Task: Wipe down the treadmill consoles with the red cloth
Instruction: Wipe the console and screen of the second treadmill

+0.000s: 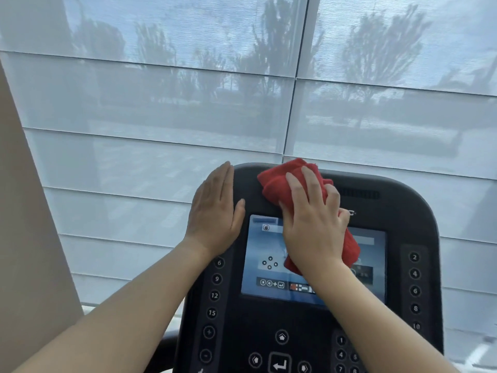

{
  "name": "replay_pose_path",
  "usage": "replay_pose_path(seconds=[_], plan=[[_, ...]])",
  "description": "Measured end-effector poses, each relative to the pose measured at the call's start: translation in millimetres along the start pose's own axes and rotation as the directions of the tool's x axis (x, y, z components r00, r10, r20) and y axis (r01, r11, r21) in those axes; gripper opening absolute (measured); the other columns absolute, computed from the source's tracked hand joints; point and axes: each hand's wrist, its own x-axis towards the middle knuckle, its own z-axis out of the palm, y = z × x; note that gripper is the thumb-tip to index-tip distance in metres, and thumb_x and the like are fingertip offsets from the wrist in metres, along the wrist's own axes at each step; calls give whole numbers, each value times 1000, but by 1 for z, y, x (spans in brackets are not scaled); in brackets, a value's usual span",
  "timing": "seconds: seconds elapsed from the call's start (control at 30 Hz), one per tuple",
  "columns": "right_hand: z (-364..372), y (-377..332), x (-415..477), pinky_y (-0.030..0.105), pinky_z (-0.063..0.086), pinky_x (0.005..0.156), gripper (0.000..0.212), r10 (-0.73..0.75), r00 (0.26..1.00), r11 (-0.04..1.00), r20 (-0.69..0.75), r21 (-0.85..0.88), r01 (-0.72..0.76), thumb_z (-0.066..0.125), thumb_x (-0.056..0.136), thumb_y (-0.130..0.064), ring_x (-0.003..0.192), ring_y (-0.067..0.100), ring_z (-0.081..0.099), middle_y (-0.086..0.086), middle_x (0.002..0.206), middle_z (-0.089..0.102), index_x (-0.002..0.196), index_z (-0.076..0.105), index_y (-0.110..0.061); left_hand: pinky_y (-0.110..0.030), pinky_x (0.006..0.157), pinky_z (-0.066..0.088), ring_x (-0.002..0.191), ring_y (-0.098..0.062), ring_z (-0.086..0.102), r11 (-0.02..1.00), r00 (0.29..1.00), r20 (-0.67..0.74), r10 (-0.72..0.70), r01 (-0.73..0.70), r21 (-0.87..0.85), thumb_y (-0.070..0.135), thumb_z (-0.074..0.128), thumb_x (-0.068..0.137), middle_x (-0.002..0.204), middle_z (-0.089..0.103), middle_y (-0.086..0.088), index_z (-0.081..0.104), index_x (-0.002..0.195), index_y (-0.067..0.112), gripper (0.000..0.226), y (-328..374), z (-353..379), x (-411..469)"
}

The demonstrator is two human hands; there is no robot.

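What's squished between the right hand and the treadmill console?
The bunched red cloth. The right hand holds it against the treadmill console, over the top of the lit screen. The head view shows it.

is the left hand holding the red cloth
No, the left hand rests flat and bare on the console edge while the right hand holds the red cloth.

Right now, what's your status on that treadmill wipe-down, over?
Left hand flat, fingers straight, on upper left corner of the treadmill console. Right hand grips bunched red cloth over top of the screen. Nothing in the way.
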Motion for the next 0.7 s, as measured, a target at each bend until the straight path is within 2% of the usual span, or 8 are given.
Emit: replay_pose_path(seconds=[0.17,0.3,0.37,0.43,0.53,0.7], plan=[[-17,48,20,60,35,87,47,172,985,985,7,20,-172,47,92,-34,125,37,28,0,149,28,138,36,-26,-53,104,32,126,-29,40,961,961,137,242,-257,106,37,32,88,138,43,-12,41,135,6,57,25,-4,30],[-27,78,20,56,36,87,47,249,968,969,-26,0,-249,44,94,-37,126,35,30,-2,150,27,139,35,-26,-50,103,31,122,-23,44,918,911,219,350,-380,112,42,27,90,134,48,-5,42,135,13,55,69,12,59],[-28,88,7,55,39,83,48,249,967,968,-60,-10,-250,48,92,-36,123,36,34,0,148,32,137,38,-26,-48,101,28,120,-19,44,930,921,211,327,-353,103,42,29,91,132,49,-1,43,133,16,51,89,24,65],[-28,96,-9,55,40,81,48,254,963,967,-86,-14,-256,51,90,-34,122,37,37,2,146,36,135,41,-25,-48,98,27,115,-18,48,948,947,141,287,-303,102,42,30,90,126,54,1,47,128,18,48,100,34,63],[-30,107,-12,56,38,88,47,264,962,964,-74,16,-264,49,90,-35,123,36,34,2,147,34,135,40,-25,-47,97,28,111,-19,52,954,956,54,287,-291,74,41,32,89,121,57,1,52,124,18,47,100,40,60],[-32,112,26,53,33,92,45,319,946,948,-54,11,-319,41,94,-39,124,32,30,-2,149,28,137,35,-27,-47,99,28,113,-20,51,955,956,57,287,-290,58,40,31,88,123,57,-1,51,125,18,48,100,39,59]])
